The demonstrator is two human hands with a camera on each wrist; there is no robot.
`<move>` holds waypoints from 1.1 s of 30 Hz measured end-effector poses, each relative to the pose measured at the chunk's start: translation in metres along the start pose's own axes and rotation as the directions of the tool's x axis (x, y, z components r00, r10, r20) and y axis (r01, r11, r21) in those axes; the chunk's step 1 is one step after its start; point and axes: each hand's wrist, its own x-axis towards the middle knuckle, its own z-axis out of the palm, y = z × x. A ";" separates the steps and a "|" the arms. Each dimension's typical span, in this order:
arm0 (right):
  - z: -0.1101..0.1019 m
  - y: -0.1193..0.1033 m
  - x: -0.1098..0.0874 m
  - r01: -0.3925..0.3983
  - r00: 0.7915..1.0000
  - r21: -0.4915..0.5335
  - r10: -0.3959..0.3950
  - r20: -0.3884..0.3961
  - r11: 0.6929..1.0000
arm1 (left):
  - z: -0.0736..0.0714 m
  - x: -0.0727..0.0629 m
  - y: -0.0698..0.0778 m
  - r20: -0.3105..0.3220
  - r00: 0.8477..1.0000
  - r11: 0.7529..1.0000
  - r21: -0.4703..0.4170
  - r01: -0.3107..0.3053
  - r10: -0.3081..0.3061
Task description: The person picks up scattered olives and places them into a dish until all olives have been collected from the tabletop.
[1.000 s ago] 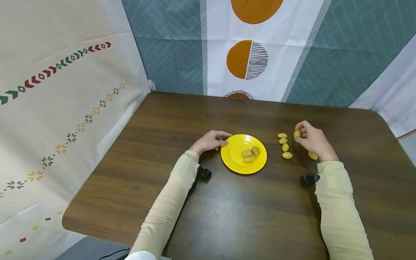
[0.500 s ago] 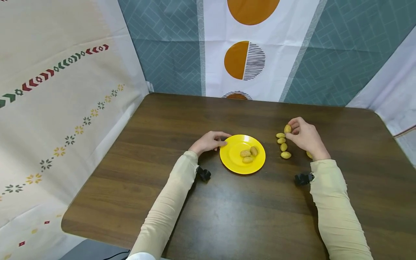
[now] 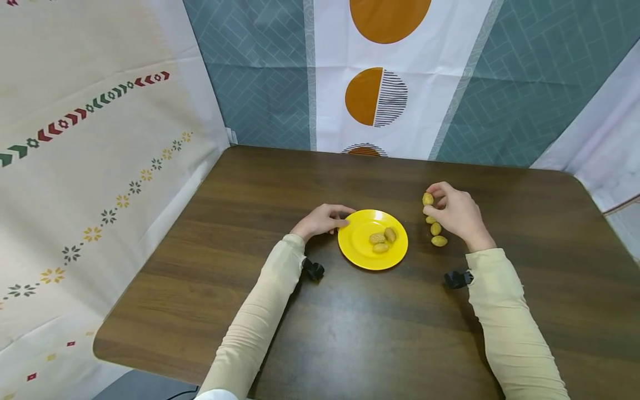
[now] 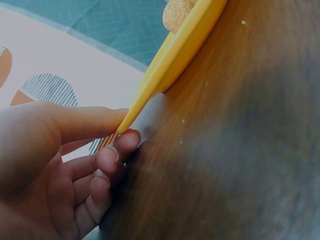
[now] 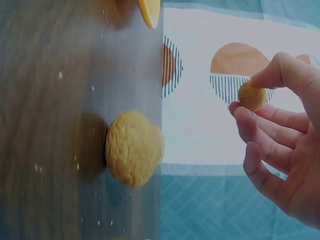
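Note:
My left hand point(image 3: 322, 220) pinches the left rim of a yellow plate point(image 3: 356, 247) between thumb and fingers; in the left wrist view the thumb point(image 4: 92, 121) lies over the rim. Several wrinkled yellow, oval nuts point(image 3: 380, 248) lie on the plate. With thumb and fingertips, my right hand point(image 3: 456, 215) holds another such nut point(image 5: 252, 96), raised off the table in the right wrist view. It is at the far end of a column of nuts point(image 3: 439, 241) on the table, partly covered by that hand.
The brown wooden table point(image 3: 240, 222) has a patterned teal and white curtain point(image 3: 270, 83) behind it and a white cloth point(image 3: 125, 111) along its left side. A black wrist camera point(image 3: 313, 269) sits at the left sleeve, another camera point(image 3: 457, 279) at the right.
My right hand has moved left with the nut, from right of the column to its far end. A loose nut by the right wrist is now hidden. The left hand stays on the plate.

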 end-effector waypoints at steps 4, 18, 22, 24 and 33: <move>0.005 -0.008 -0.001 0.035 0.999 -0.028 -0.036 -0.021 0.999 | 0.000 0.000 0.000 0.001 1.000 1.000 0.003 0.006 -0.006; 0.025 -0.030 -0.003 0.159 0.987 -0.034 -0.160 -0.025 0.987 | -0.001 -0.001 0.001 0.007 1.000 1.000 0.007 0.019 -0.019; 0.030 -0.033 -0.004 0.182 0.983 -0.029 -0.181 0.008 0.983 | 0.000 -0.001 0.002 0.008 1.000 1.000 0.006 0.023 -0.023; 0.033 -0.035 -0.003 0.191 0.981 -0.024 -0.190 0.039 0.981 | -0.001 -0.001 0.003 0.008 1.000 1.000 0.006 0.022 -0.022; 0.041 -0.040 -0.001 0.224 0.953 -0.012 -0.216 0.214 0.975 | -0.001 -0.002 0.003 0.003 1.000 1.000 0.016 0.025 -0.025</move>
